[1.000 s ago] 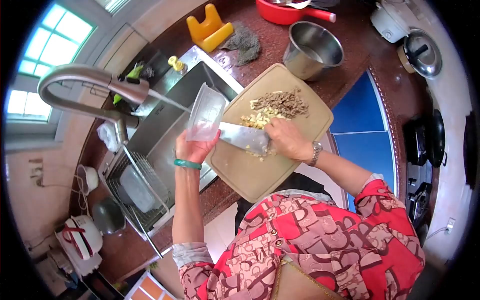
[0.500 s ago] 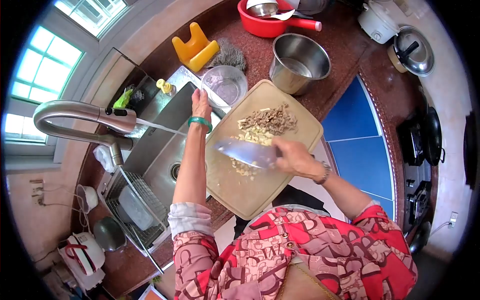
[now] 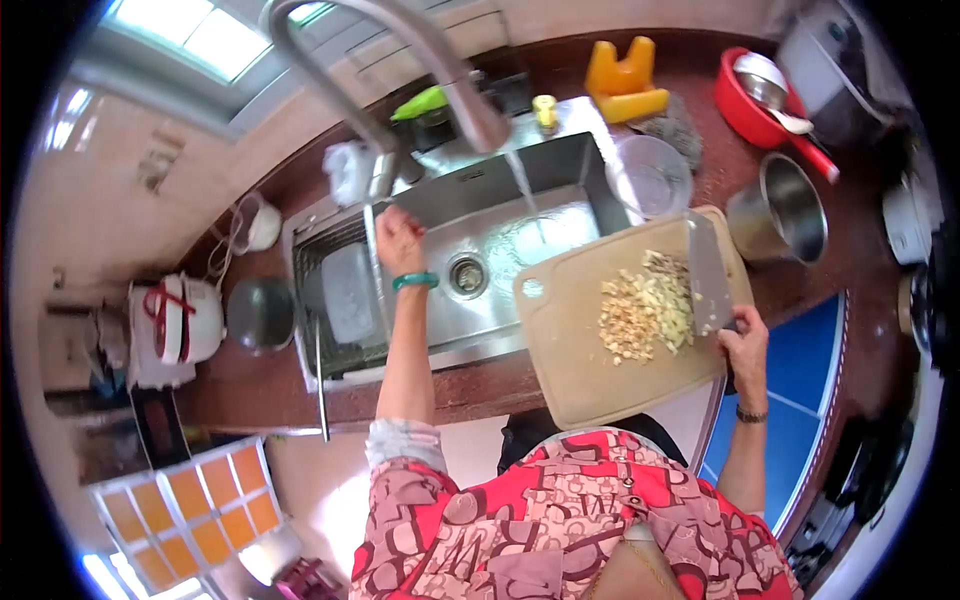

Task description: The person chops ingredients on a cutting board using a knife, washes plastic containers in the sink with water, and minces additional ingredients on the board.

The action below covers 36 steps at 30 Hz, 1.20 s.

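Observation:
My right hand (image 3: 745,350) grips the handle of a broad kitchen knife (image 3: 708,270). Its blade lies across the right side of a beige cutting board (image 3: 560,330), beside chopped pale-yellow and light-green pieces (image 3: 645,315). Brownish chopped bits show partly behind the blade. Over the left part of the steel sink (image 3: 450,330), my left hand (image 3: 401,240), with a green bangle at the wrist, is held close to the base of the faucet (image 3: 470,110). Its fingers are curled in, and whether they hold anything is hidden. Water runs from the spout into the sink.
Past the board stand a steel pot (image 3: 755,215), a clear plastic bowl (image 3: 650,175) and a red pan (image 3: 740,105) with utensils. A yellow holder (image 3: 625,85) sits behind the sink. Left of it are a drying rack (image 3: 320,290), a dark bowl (image 3: 262,312) and a white appliance (image 3: 200,320).
The view has turned left. My left hand has moved from near the clear bowl to the faucet base. The knife has shifted from over the food to the board's right side.

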Available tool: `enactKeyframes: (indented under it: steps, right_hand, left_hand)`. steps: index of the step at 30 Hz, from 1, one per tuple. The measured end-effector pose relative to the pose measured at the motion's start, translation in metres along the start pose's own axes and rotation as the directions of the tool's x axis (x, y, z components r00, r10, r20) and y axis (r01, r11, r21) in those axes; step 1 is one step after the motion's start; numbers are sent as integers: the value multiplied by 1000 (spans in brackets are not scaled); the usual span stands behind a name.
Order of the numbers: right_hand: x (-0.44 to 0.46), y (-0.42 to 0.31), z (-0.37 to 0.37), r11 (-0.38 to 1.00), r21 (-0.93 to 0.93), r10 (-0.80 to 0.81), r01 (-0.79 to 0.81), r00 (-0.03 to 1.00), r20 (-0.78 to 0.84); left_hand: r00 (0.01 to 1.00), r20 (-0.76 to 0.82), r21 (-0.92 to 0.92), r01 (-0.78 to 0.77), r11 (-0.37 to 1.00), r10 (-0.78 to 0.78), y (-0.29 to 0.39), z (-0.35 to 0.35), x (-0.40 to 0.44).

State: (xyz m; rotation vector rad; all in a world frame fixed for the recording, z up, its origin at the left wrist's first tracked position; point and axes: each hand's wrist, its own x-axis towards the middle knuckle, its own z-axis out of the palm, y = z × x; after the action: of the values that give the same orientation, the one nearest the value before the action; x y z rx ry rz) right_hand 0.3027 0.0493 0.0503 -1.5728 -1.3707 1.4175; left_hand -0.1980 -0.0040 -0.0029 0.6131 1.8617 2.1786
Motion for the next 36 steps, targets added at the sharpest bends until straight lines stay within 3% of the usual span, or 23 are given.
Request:
enactKeyframes:
  steps: [2, 4, 7, 9, 10, 11, 13, 14, 15, 16, 18, 20, 22, 25, 33, 36]
  right_hand:
    - [7, 12, 1, 999, 36, -32, 33, 999, -13]
    - [7, 13, 1, 997, 73, -28, 29, 1000, -10]
    - [8, 10, 1, 994, -71, -85, 80, 994, -73]
    - [7, 13, -2, 912, -268, -356, 312, 925, -134]
    - [0, 3, 3, 901, -309, -368, 306, 915, -166]
    - [-6, -12, 13, 886, -366, -377, 284, 901, -214]
    - [-8, -16, 9, 766, -556, -505, 322, 837, -212]
    - [-6, -9, 10, 705, -654, -530, 274, 816, -229]
    - [-4, -1, 11, 644, -700, -604, 309, 767, -216]
    - [-6, -2, 12, 618, -740, -599, 265, 768, -225]
    - [-10, -3, 17, 597, -772, -594, 217, 766, -244]
    - [-12, -12, 39, 574, -804, -525, 153, 822, -219]
    - [-12, -13, 37, 579, -804, -508, 140, 832, -221]
    - [-12, -9, 30, 577, -807, -502, 129, 835, -225]
    - [-6, 2, 20, 604, -788, -475, 119, 848, -235]
    - [-6, 4, 23, 610, -782, -424, 127, 886, -187]
  left_hand:
    - [990, 137, 148, -36, 988, 16, 10, 1, 7]
    - [993, 116, 89, -27, 996, 17, 18, 10, 11]
    - [994, 80, 155, -80, 985, 69, 17, 21, 17]
    - [995, 91, 159, 29, 987, -44, 24, 28, 26]
    - [994, 85, 210, 56, 976, -75, 8, 27, 40]
    - [984, 176, 312, -21, 950, -36, 14, 22, 40]
    - [961, 256, 109, 75, 991, -101, 31, 24, 17]
    - [952, 301, 356, -171, 919, 60, 20, 16, 15]
    - [948, 311, 353, -174, 919, 60, 16, 17, -9]
    - [890, 429, 359, -327, 874, 156, 13, 15, -39]
    - [626, 725, 220, -606, 764, 288, 12, 15, -98]
    - [470, 877, 378, -802, 462, 97, 18, 6, -132]
    - [413, 909, 403, -844, 354, -52, 23, 15, -166]
    - [423, 889, 457, -807, 374, -172, 27, 26, -192]
    - [397, 900, 437, -822, 365, -181, 21, 49, -207]
    - [337, 941, 291, -789, 541, -15, 10, 64, -209]
